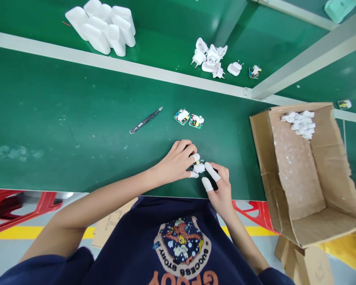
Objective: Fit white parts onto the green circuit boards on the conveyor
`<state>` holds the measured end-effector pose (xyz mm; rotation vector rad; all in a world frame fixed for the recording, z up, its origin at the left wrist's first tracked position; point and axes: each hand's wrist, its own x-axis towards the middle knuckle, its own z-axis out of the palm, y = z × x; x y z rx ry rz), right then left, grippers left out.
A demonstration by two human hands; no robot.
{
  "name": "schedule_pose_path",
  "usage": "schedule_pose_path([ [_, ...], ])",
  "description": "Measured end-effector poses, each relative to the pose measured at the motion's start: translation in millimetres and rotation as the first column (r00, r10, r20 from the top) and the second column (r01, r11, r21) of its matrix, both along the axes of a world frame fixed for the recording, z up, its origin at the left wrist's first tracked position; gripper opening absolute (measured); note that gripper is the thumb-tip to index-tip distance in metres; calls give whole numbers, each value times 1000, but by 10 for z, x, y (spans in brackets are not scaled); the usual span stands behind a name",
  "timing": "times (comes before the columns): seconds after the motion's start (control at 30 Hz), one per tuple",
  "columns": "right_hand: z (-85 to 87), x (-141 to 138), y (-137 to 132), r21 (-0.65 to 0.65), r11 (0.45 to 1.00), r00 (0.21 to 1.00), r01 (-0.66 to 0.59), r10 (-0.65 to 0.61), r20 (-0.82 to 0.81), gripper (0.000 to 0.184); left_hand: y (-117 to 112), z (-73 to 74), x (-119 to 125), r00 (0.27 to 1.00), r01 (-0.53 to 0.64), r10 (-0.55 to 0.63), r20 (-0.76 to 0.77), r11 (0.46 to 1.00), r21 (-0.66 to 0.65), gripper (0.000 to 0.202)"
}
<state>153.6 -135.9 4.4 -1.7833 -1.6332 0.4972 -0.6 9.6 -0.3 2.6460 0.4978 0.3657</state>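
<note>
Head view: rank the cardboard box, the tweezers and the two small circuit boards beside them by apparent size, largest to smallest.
1. Cardboard box
2. Tweezers
3. Two circuit boards: they look alike in size, so they stay unranked.

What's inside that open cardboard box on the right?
The open cardboard box holds a heap of small white plastic parts at its far end, with white flecks on the cardboard. Whatever lies beneath the heap is covered.

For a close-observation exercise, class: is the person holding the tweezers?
No, the tweezers lie on the green workbench, away from the left hand and right hand.
</note>
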Motion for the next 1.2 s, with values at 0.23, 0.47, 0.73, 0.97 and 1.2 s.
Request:
schedule_pose_path([
  [0.23,-39,-27,19,48,999,1000,-12,13,-24,52,-19,34,-6,1000,8,-7,5,999,-37,27],
  [0.47,3,8,24,-3,999,998,-43,43,-52,45,-29,30,-6,1000,7,-6,10,999,-36,23],
  [0.73,-25,5,-12,-51,997,997,-60,63,48,60,-39,58,5,1000,-12,12,0,998,-66,23],
  [0.97,-44,-13,-8,-18,997,966,-68,71,249,64,-32,41,14,999,-30,29,-12,996,-86,26],
  [1.2,-85,-45,-30,-35,996,915,-85,91,392,64,-41,43,5,999,-26,25,-27,997,-67,22],
])
